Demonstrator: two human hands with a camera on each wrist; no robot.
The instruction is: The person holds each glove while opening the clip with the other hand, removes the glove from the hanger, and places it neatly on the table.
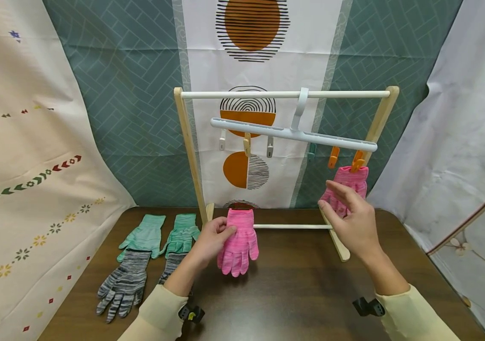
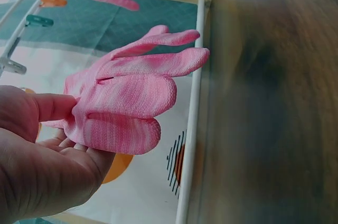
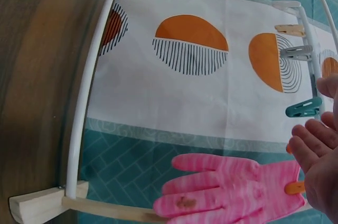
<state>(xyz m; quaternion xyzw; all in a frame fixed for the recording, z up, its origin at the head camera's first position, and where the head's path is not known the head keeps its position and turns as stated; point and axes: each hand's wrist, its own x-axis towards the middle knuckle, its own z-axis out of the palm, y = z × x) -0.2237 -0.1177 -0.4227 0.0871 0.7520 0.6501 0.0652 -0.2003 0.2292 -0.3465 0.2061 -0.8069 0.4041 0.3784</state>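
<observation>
A pink knit glove (image 1: 237,244) hangs fingers-down from my left hand (image 1: 212,241), which pinches its side between thumb and fingers. In the left wrist view the thumb presses on the pink glove (image 2: 127,97) near its cuff. My right hand (image 1: 353,220) holds nothing and is raised with fingers extended, in front of a second pink glove (image 1: 355,182). That glove hangs by its cuff from an orange clip (image 1: 358,161) at the right end of a pale hanger (image 1: 293,134). The right wrist view shows a brown stain on the hanging glove (image 3: 232,189).
The hanger hooks over a rack's white top rod (image 1: 242,95). Its other clips include an orange clip (image 1: 334,157), a teal clip (image 1: 312,151) and a yellow clip (image 1: 247,144). Green gloves (image 1: 150,232) and grey striped gloves (image 1: 127,279) lie on the brown table (image 1: 285,298) at left.
</observation>
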